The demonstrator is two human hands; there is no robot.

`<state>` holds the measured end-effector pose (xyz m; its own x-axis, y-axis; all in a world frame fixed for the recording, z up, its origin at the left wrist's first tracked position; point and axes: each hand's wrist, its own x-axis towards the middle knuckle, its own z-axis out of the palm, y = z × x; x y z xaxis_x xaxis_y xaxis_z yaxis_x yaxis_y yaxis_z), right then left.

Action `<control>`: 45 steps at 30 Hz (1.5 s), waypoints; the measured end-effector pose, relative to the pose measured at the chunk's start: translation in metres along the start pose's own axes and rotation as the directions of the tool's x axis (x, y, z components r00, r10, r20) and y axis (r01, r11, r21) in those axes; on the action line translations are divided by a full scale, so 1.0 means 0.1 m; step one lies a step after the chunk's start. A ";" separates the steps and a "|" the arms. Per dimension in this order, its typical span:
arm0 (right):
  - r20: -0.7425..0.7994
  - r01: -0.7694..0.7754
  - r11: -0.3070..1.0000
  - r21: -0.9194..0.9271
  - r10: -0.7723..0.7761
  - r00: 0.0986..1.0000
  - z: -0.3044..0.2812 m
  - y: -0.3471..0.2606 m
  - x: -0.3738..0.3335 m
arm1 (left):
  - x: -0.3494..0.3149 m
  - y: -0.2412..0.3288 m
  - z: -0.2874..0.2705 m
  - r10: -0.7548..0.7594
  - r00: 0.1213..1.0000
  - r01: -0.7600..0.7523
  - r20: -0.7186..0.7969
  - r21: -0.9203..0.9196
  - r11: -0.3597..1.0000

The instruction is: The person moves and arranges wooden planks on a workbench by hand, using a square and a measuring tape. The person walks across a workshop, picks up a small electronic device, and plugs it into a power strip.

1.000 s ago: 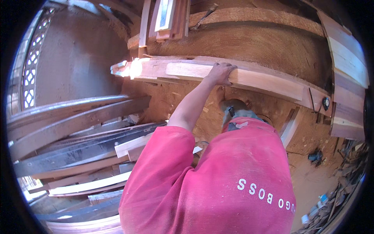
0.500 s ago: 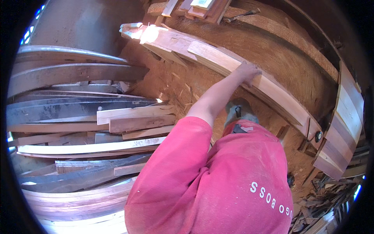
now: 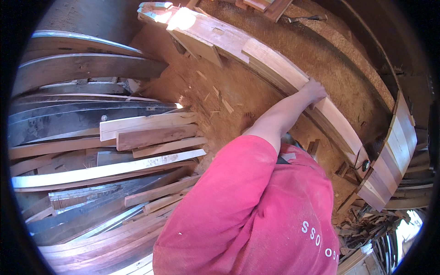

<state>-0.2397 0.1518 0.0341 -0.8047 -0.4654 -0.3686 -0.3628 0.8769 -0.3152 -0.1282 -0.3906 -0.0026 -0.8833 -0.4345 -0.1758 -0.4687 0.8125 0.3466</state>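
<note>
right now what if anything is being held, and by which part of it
The left hand grips the pale board across its width, near the middle of its length. The right hand is out of view.

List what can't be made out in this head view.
Head view:
Right hand: out of sight.
Left hand: hides its palm and part of the board.
Lower-left boards: right ends behind the sleeve.
Top planks: cut off by upper edge.
Black disc: too small to identify.

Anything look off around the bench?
Mildly untidy: loose wood scraps litter the dusty floor beside the bench, and the stacked boards at left have ends out of line. The light board gripped by the left hand shows nothing obviously odd.
</note>
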 end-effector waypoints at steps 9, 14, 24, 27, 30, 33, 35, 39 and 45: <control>0.051 -0.040 0.998 -0.058 0.043 0.998 0.06 -0.19 -0.34 | -0.15 0.05 -0.16 -0.028 0.999 0.028 -0.018 -0.018 0.999; 0.064 -0.058 0.996 -0.060 0.062 0.996 0.06 -0.23 -0.44 | -0.04 -0.02 -0.03 -0.045 0.999 0.045 -0.011 -0.061 0.997; 0.065 -0.174 0.984 0.024 0.172 0.983 0.22 -0.02 -0.81 | -0.17 0.04 -0.25 0.049 0.998 -0.049 -0.035 -0.014 0.999; 0.057 -0.213 0.975 0.063 0.209 0.976 0.30 0.03 -0.83 | 0.04 -0.14 0.04 0.082 0.994 -0.072 0.070 -0.142 0.987; 0.051 -0.291 0.947 0.134 0.287 0.957 0.47 0.13 -0.86 | -0.09 -0.06 -0.12 0.060 0.998 -0.060 0.008 -0.008 0.998; 0.069 -0.369 0.906 0.208 0.363 0.929 0.60 0.25 -0.90 | -0.07 -0.11 -0.07 0.053 0.999 -0.053 0.002 -0.021 0.998; 0.089 -0.427 0.864 0.267 0.419 0.903 0.69 0.34 -0.96 | -0.08 0.01 -0.18 0.049 0.999 -0.049 -0.006 0.015 0.999; 0.128 -0.484 0.803 0.349 0.470 0.873 0.82 0.58 -0.94 | -0.11 0.21 -0.32 0.045 0.999 -0.046 0.007 0.049 0.998; 0.018 -0.470 0.777 0.420 0.510 0.860 0.42 0.67 -0.91 | -0.05 0.47 -0.39 -0.046 0.991 0.029 0.125 0.138 0.990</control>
<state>-0.1710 0.2477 0.0093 -0.8686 0.0449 -0.4935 0.2933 0.8494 -0.4388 -0.1460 -0.3651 0.0502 -0.8546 -0.4198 -0.3056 -0.4907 0.8454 0.2111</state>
